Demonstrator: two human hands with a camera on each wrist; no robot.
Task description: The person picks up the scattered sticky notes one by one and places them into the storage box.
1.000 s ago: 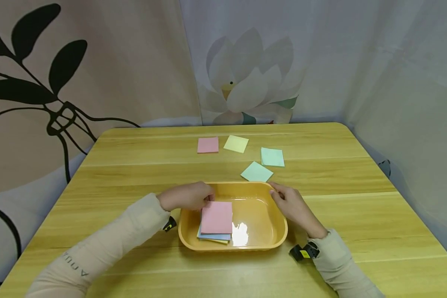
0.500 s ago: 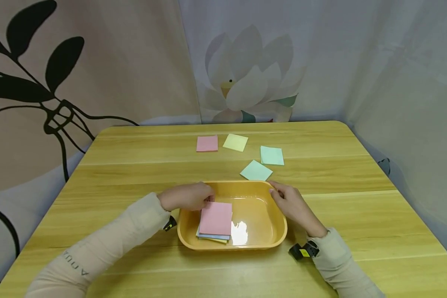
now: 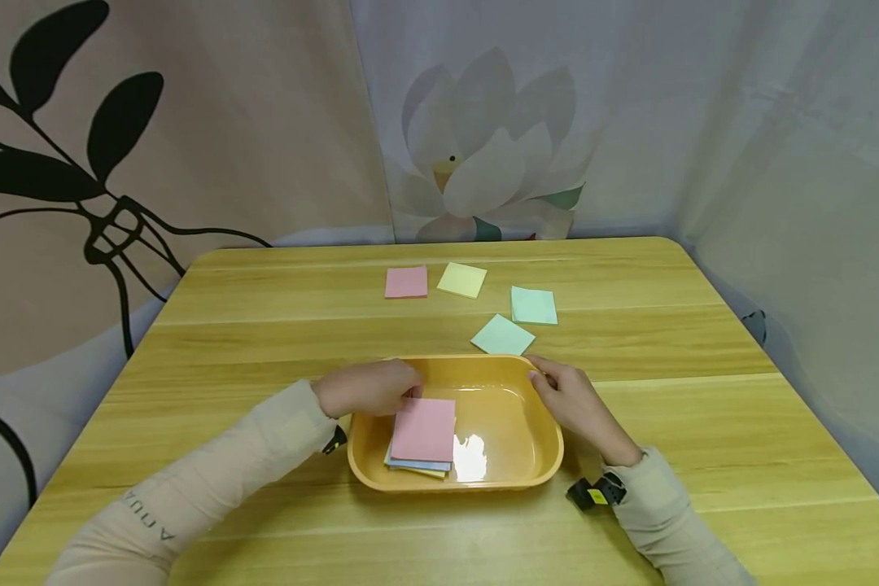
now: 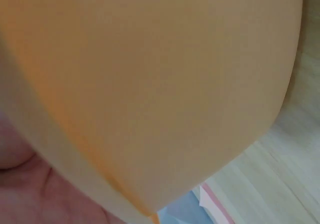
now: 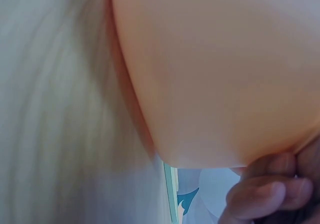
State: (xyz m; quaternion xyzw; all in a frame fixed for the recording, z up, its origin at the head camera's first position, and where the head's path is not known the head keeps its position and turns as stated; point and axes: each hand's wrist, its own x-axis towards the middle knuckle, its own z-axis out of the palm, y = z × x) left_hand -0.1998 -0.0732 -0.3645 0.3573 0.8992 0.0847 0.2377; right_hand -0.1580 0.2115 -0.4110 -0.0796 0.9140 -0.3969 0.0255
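Note:
A yellow plastic tray sits near the table's middle in the head view. In its left part lies a stack of sticky note pads: a pink pad on top, with blue and yellow edges showing below. My left hand reaches over the tray's back left rim, its curled fingers pinching the pink pad's upper left corner; the fingertips are partly hidden. My right hand grips the rim at the back right corner, thumb on the inner side. Both wrist views mostly show the tray's outer wall.
Behind the tray lie another pink pad, a pale yellow pad and two mint green pads, the nearer green pad close to the rim. The wooden table ends at a printed curtain.
The whole head view shifts slightly. Both hands keep their places on the tray and the pink pad, with almost no movement.

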